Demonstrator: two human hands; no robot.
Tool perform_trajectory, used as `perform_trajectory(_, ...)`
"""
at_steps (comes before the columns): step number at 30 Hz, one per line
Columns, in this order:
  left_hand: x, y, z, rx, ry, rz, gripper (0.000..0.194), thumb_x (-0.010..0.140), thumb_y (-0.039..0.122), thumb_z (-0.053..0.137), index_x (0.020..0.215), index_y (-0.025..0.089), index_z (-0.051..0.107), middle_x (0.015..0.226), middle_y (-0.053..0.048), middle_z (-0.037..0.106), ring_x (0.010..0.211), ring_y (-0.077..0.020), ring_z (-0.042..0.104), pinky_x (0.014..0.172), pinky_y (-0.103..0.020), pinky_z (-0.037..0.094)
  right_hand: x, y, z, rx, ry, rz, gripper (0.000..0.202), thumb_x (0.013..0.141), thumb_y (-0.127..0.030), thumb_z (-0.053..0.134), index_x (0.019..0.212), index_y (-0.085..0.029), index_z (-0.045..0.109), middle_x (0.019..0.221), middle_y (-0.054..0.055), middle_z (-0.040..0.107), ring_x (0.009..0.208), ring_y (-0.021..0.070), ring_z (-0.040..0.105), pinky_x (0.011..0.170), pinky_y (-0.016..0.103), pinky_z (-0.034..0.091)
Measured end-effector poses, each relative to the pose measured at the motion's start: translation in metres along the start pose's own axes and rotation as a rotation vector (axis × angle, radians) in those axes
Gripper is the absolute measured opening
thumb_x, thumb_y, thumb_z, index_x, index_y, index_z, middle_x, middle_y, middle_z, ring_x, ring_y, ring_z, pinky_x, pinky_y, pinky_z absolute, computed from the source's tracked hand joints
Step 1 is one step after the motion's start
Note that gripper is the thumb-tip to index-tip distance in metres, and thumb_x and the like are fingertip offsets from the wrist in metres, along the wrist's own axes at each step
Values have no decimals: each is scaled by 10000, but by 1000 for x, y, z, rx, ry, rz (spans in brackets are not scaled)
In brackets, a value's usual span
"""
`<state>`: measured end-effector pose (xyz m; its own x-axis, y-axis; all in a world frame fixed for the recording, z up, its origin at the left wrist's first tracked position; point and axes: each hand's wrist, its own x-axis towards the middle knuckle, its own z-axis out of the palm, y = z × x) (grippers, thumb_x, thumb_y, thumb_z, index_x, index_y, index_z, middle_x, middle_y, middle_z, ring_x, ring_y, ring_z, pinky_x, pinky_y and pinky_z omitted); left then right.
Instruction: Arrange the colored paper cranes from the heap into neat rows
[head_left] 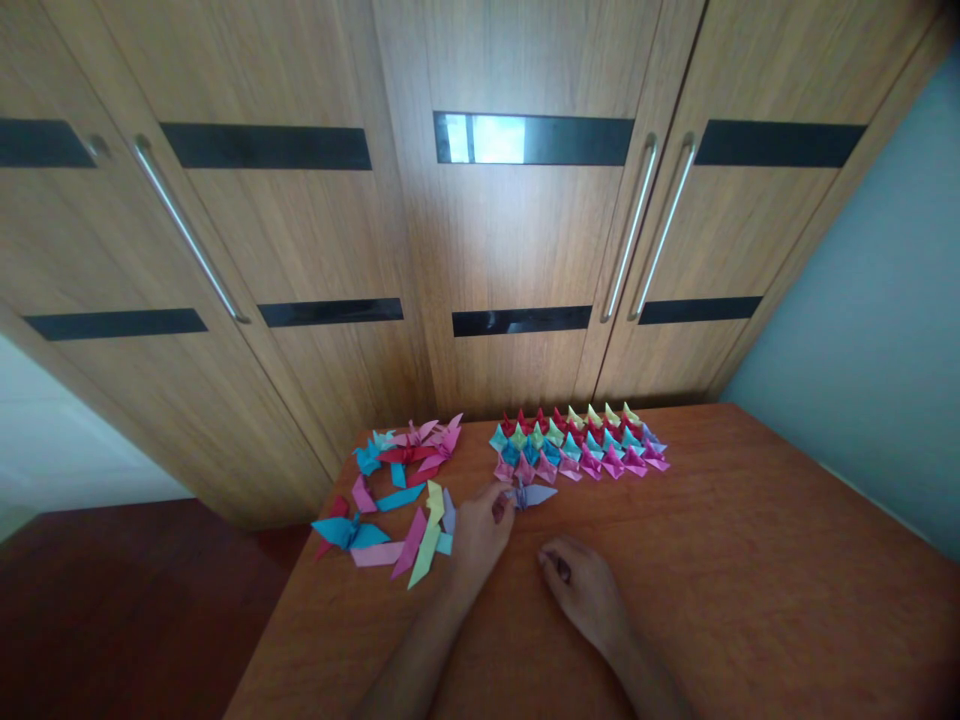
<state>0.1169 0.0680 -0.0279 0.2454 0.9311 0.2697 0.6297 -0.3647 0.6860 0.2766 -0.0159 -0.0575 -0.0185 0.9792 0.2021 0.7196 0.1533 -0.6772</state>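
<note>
Pinching one end of a lavender folded-paper bird (538,495), left hand (480,530), fingertips closed, just on the near side of multicoloured paper rows (570,450); right hand (589,590), loosely closed, no item visible in it, resting on the desk (720,570). Handling in progress: one light piece at the rows' near edge, judged to call for a gentle grip and clearance from neighbouring points. Farther left: blue paper bird (349,533), loose folded strips (426,555); beyond the desk, wooden cabinet doors (517,240).

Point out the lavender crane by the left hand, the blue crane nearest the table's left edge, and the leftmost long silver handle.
Lavender crane (540,494): head view, right wing.
Blue crane (369,536): head view, right wing.
Silver handle (188,231): head view, mid-bar.
</note>
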Motion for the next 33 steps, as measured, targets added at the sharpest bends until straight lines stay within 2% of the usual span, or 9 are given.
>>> perform_trajectory(5, -26, -27, -28, 192, -26, 63, 194, 835, 171, 497, 961, 218, 637, 976, -54, 653, 928, -208, 595, 855, -334, 454, 1, 0, 1, -5, -9, 10, 274, 887, -318, 400, 745, -216, 611, 696, 14, 615, 633, 152, 558, 608, 245, 404)
perform_trajectory(8, -40, -41, -41, 279, -68, 82, 196, 823, 149, 497, 930, 223, 642, 987, -62, 635, 943, -219, 579, 868, -351, 453, 1, -1, 1, -1, -18, 7, 290, 891, -338, 389, 736, -221, 604, 694, 21, 615, 640, 161, 563, 610, 252, 404)
perform_trajectory(14, -51, -48, -59, 291, -97, 117, 207, 837, 159, 473, 925, 237, 643, 982, -57, 632, 930, -220, 578, 861, -355, 462, 4, -7, 0, -38, -49, -4, 248, 878, -293, 404, 735, -224, 596, 698, 3, 612, 640, 151, 564, 613, 242, 393)
perform_trajectory(17, -44, -49, -66, 302, -57, 136, 217, 841, 159, 468, 953, 231, 639, 1009, -55, 628, 945, -213, 579, 878, -346, 458, 8, -12, 3, -41, -86, -25, 243, 877, -274, 405, 743, -220, 600, 703, 2, 616, 639, 145, 566, 610, 231, 388)
perform_trajectory(20, -27, -55, -78, 367, 8, 121, 225, 843, 159, 469, 987, 218, 632, 1034, -62, 627, 958, -215, 581, 880, -344, 459, 11, -16, 7, -56, -100, -48, 225, 867, -245, 419, 744, -219, 605, 707, -2, 619, 654, 142, 572, 622, 224, 382)
perform_trajectory(26, 14, -67, -115, 585, 216, -20, 228, 872, 239, 473, 1055, 208, 605, 1091, -69, 611, 1001, -225, 574, 881, -330, 450, 11, -13, 15, -63, -57, -45, 215, 857, -223, 424, 737, -218, 602, 716, -6, 620, 663, 142, 575, 635, 226, 376)
perform_trajectory(30, 24, -71, -130, 662, 254, -90, 244, 889, 280, 436, 1031, 201, 618, 1035, -77, 608, 956, -233, 593, 831, -319, 460, 10, -11, 15, -40, -73, -40, 219, 858, -224, 420, 747, -212, 608, 720, -1, 618, 669, 142, 569, 653, 227, 382)
perform_trajectory(33, 29, -69, -133, 736, 238, -125, 273, 896, 297, 414, 1057, 199, 612, 1056, -86, 604, 946, -239, 600, 812, -319, 461, 11, -12, 13, -38, -83, -35, 211, 854, -217, 429, 750, -212, 613, 724, 1, 620, 677, 142, 565, 659, 226, 381)
